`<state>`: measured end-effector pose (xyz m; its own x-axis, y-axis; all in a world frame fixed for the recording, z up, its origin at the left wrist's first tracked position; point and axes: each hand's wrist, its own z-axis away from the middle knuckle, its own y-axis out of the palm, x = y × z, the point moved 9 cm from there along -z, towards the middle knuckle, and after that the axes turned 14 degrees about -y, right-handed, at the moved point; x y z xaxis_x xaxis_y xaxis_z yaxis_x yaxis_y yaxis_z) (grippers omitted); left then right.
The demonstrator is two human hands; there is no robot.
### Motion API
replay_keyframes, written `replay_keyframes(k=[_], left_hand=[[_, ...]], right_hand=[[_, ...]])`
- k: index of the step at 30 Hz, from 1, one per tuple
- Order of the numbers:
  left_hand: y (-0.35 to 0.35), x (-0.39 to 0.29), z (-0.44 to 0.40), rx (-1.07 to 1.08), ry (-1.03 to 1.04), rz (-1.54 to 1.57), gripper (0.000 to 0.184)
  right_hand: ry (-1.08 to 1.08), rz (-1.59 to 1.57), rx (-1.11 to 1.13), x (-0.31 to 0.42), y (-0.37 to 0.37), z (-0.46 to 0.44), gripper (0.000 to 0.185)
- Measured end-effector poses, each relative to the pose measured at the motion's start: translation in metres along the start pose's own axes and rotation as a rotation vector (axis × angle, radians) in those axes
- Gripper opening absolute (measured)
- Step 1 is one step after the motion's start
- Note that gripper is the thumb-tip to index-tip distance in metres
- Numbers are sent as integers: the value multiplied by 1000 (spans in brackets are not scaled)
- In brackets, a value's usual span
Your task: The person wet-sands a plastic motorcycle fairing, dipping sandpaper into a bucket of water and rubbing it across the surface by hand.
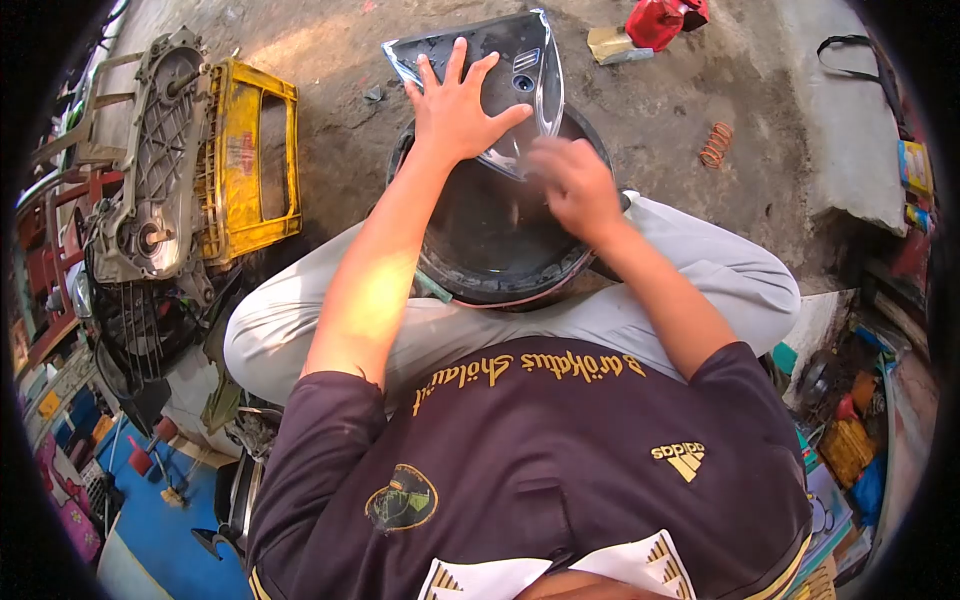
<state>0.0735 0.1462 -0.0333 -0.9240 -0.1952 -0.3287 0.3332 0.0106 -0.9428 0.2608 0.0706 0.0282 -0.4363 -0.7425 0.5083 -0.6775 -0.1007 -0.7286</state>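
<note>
A dark, wet-looking plastic panel with pale shiny edges and a small round hole rests over the far rim of a round black tub. My left hand lies flat on the panel with its fingers spread. At the panel's near right edge is my right hand, its fingers curled and smeared by motion. Whatever it may hold is hidden. Dark liquid appears to fill the tub, which stands between my bent legs.
At left stand a yellow plastic crate and a metal engine casing. On the concrete floor lie an orange coil spring and a red pouch. Mixed clutter sits at lower right, beyond a concrete ledge.
</note>
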Motion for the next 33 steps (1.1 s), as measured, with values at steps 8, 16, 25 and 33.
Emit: replay_keyframes(k=[8, 16, 25, 33], left_hand=[[-2, 0, 8, 3, -31, 8, 100], [1, -2, 4, 24, -39, -16, 102], [0, -1, 4, 41, -59, 0, 103], [0, -2, 3, 18, -81, 13, 102]], right_hand=[[42, 2, -60, -13, -5, 4, 39], [3, 3, -34, -13, -6, 3, 38], [-28, -21, 29, -2, -4, 5, 35], [-97, 20, 30, 9, 3, 5, 42]])
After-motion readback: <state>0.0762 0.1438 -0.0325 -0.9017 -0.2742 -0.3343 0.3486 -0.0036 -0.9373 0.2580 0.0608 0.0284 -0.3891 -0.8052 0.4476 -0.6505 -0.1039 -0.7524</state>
